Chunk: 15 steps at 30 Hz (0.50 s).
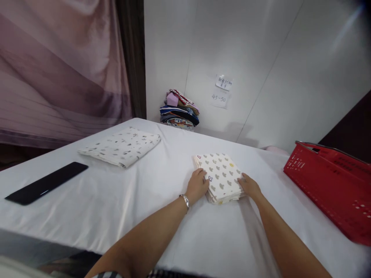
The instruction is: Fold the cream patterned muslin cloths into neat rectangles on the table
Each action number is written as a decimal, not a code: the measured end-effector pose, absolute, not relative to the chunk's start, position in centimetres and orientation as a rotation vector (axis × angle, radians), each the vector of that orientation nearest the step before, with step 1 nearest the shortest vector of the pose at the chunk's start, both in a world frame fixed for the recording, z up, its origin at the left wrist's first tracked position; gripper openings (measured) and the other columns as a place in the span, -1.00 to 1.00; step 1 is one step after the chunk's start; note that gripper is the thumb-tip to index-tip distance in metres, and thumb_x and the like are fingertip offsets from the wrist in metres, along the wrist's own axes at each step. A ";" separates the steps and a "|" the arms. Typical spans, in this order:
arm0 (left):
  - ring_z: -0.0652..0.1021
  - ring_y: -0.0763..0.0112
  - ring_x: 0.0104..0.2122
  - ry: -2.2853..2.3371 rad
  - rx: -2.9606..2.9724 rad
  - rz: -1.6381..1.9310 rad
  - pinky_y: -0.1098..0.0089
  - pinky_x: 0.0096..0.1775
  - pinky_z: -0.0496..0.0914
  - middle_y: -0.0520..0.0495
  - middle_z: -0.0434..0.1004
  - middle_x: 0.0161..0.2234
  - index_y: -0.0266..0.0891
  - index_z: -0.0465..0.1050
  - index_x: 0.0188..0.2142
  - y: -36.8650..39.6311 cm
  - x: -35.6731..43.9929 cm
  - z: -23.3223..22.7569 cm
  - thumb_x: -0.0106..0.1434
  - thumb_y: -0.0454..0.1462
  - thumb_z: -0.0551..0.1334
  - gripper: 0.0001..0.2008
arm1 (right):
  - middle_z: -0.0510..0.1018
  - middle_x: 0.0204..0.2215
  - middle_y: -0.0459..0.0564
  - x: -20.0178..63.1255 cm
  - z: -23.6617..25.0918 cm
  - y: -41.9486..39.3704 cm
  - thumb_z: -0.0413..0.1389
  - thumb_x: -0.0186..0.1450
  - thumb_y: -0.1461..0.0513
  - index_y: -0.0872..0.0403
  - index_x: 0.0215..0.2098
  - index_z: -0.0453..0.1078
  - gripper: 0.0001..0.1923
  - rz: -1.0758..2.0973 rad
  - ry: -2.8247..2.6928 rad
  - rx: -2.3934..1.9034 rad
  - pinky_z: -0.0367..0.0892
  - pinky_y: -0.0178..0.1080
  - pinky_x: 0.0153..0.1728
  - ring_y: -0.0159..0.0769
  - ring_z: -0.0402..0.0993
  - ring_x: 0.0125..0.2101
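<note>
**Both hands on a folded cloth, mid-tabletop**

Your tabletop (121,216) is covered in white sheeting and fills most of the view. Behind it sits a white panelled wall (261,58), with a pinkish curtain (58,65) to the left. A red plastic basket (333,185) sits at the right edge of the tabletop, well apart from your hands. Far left-centre lies a larger folded cloth with small dark prints (121,146), flat, and nearer the left edge a long black flat object (46,182), can't tell what it is. At the back against the wall is a stack of mixed coloured fabrics (179,110); two paper notes (222,90) are stuck on the wall just right of it.

The folded patterned cloth (220,175), cream with grey shapes, lies flat near the middle of the tabletop, right in front of you. Your left hand (197,186) rests on its left edge, fingers (203,175) relaxed and laid over the cloth, not clamped. Your right hand (249,186) touches its right near corner, fingers (242,180) loosely curled against the edge. A silver watch (184,200) sits on your left wrist.
</note>
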<state>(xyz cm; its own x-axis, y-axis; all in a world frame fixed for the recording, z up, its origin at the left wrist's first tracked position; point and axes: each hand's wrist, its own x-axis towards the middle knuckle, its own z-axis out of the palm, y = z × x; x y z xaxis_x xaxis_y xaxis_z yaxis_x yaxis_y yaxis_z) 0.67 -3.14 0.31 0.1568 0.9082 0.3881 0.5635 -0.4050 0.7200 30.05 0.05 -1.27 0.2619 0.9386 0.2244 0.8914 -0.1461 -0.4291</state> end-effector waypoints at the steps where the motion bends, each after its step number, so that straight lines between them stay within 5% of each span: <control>1: 0.29 0.19 0.08 1.400 2.030 1.128 0.15 0.09 0.24 -0.19 0.29 0.07 -0.25 0.38 -0.10 -3.1 0.7 0.2 0.18 -0.29 0.12 -0.72 | 0.52 -0.10 0.15 30.2 -1.2 0.5 0.07 0.14 0.05 0.09 0.01 0.38 -0.50 0.151 -1.645 -2.076 0.34 -0.04 -0.14 0.02 0.45 -0.11; 10: 0.34 0.20 -0.05 1.344 2.165 1.092 0.14 0.00 0.31 -0.15 0.38 -0.11 -0.23 0.45 -0.26 -3.0 0.7 0.5 0.18 -0.30 0.11 -0.83 | 0.53 -0.11 0.05 32.2 0.2 2.2 0.13 0.09 0.11 0.07 0.08 0.31 -0.43 0.472 -1.750 -1.923 0.37 -0.11 -0.16 -0.09 0.48 -0.16; 15: 0.35 0.18 -0.04 1.066 2.332 0.991 0.15 0.02 0.29 -0.16 0.39 -0.06 -0.20 0.45 -0.15 -5.5 2.7 0.5 0.16 -0.21 0.19 -0.74 | 0.43 0.02 0.14 32.6 2.8 4.8 0.12 0.11 0.23 0.11 0.15 0.24 -0.39 0.130 -1.899 -2.080 0.26 -0.04 -0.03 0.02 0.36 0.00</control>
